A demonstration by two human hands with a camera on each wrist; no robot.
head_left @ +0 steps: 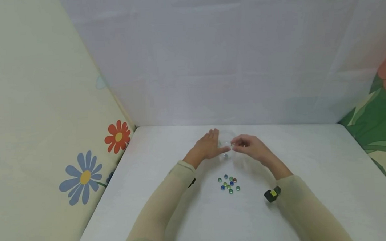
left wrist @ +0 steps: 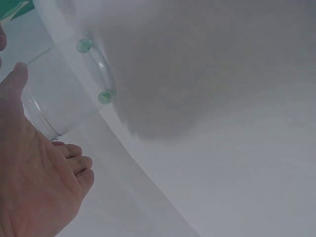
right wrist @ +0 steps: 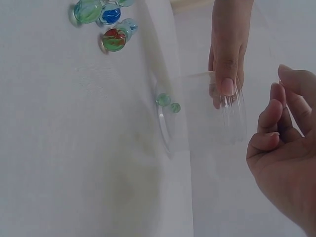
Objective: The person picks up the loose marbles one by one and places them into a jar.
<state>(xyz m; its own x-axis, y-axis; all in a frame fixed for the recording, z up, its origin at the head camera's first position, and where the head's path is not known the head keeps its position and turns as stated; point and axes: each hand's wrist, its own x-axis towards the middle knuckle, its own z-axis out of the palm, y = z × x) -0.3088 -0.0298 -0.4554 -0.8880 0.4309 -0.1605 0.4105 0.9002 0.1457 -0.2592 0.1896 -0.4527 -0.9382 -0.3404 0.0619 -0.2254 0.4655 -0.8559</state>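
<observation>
A clear jar (right wrist: 202,118) stands upright on the white table, its mouth towards the hands. Two green marbles (left wrist: 105,96) lie at its bottom. My left hand (head_left: 208,146) holds the jar near the rim, the thumb (right wrist: 227,86) on the near side and the fingers round the left. At the right of the mouth is my right hand (head_left: 250,146), thumb and forefinger tips brought together in a pinch. A tiny part of a marble (head_left: 231,144) shows at those fingertips; the rest is hidden.
Several coloured glass marbles (head_left: 228,184) lie loose on the table (head_left: 211,221) in front of the jar, between the forearms. A white cloth wall (head_left: 190,69) rises behind the table, and a flower-patterned wall (head_left: 48,106) borders its left side.
</observation>
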